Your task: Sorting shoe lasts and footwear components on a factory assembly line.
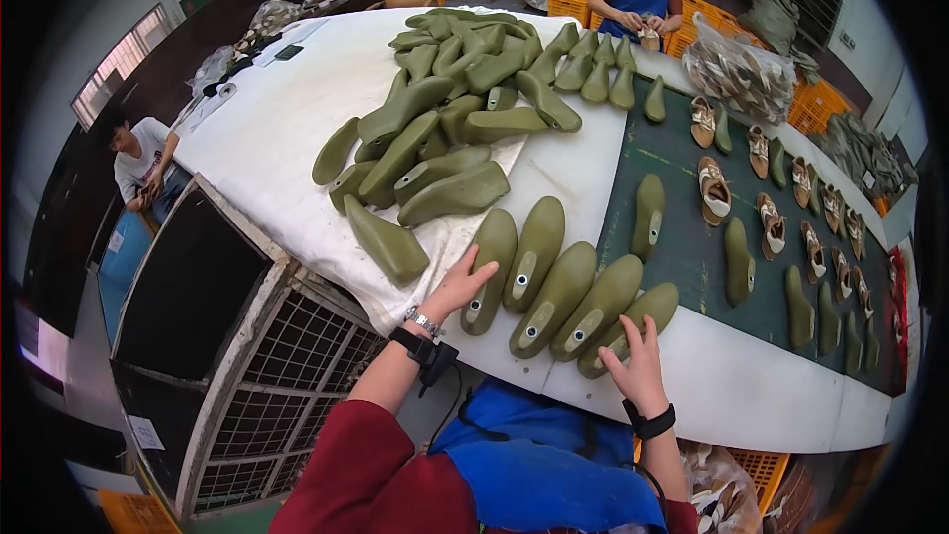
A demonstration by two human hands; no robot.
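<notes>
Several olive-green shoe lasts (556,299) lie side by side in a row at the near edge of the table, each with a small round hole near its near end. My left hand (461,287) rests against the leftmost last (497,237) of that row, its fingers stretched and apart. At the other end, my right hand (639,364) has its fingers spread against the rightmost last (656,307). Neither hand is wrapped round a last. Beyond my left hand, a large heap of similar lasts (450,193) covers a white cloth (267,138).
A dark green conveyor belt (692,272) on the right carries lasts and brown-and-white shoes (714,190). Across the table a person in a blue apron (643,0) handles a shoe; another person (148,163) sits at left. A wire-mesh metal frame (297,366) stands beside my left arm.
</notes>
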